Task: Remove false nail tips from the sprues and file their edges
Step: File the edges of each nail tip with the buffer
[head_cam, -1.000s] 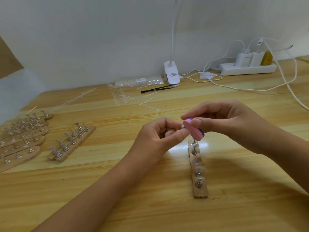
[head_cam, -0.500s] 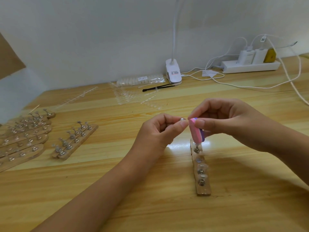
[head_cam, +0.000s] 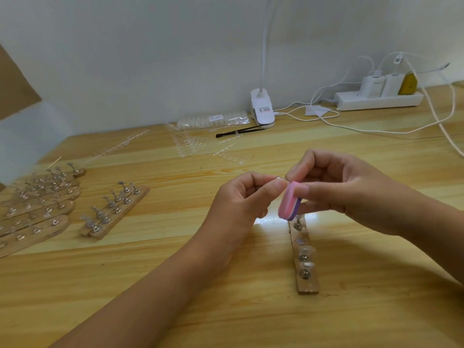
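Observation:
My left hand (head_cam: pixel 241 199) pinches a small clear nail tip (head_cam: pixel 278 180) between thumb and forefinger; most of the tip is hidden by my fingers. My right hand (head_cam: pixel 336 187) grips a pink and purple nail file block (head_cam: pixel 288 204), its upper end against the tip. Both hands hover above the far end of a wooden strip (head_cam: pixel 305 257) that carries metal nail holders with clear tips on them. Clear sprues with nail tips (head_cam: pixel 190 146) lie on the desk further back.
Several more wooden holder strips (head_cam: pixel 37 209) and a pair (head_cam: pixel 115 209) lie at the left. A bag of nail tips (head_cam: pixel 213 120), a black tool (head_cam: pixel 238 131), a clip lamp (head_cam: pixel 262 109), a power strip (head_cam: pixel 379 97) and its cables (head_cam: pixel 376 129) stand along the wall.
The file has tilted and slid a little against the tip held in my left hand. Both hands stay in nearly the same place above the strip.

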A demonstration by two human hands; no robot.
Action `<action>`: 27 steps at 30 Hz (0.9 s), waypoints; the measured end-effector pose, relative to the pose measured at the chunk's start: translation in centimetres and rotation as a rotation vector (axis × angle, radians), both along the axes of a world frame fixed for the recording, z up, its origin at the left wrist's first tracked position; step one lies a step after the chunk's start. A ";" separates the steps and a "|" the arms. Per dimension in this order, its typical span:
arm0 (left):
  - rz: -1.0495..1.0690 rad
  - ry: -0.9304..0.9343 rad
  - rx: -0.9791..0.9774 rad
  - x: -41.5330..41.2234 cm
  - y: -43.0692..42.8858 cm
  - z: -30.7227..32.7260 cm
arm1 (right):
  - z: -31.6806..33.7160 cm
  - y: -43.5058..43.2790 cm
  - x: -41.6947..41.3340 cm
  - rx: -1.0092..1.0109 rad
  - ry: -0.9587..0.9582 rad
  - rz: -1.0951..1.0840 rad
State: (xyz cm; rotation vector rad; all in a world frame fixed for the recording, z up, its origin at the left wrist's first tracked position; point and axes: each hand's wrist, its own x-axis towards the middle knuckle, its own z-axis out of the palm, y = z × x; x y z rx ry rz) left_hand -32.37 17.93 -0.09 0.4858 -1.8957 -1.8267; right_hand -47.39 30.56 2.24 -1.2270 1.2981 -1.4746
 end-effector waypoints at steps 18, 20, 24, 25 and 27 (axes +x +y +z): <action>0.002 0.010 0.015 0.0 -0.2 -0.1 | -0.2 -0.2 0.2 -0.065 0.028 -0.126; 0.005 0.008 0.014 0.0 -0.3 -0.1 | -0.1 -0.2 0.0 -0.093 -0.013 -0.168; 0.013 0.013 0.020 0.1 -0.3 -0.2 | -0.1 -0.2 0.3 -0.014 0.020 -0.029; 0.015 0.017 0.027 0.1 -0.4 -0.2 | -0.2 -0.2 0.4 -0.030 0.011 -0.052; 0.017 0.023 0.036 0.0 -0.6 -0.2 | -0.1 -0.2 0.3 -0.083 -0.027 -0.149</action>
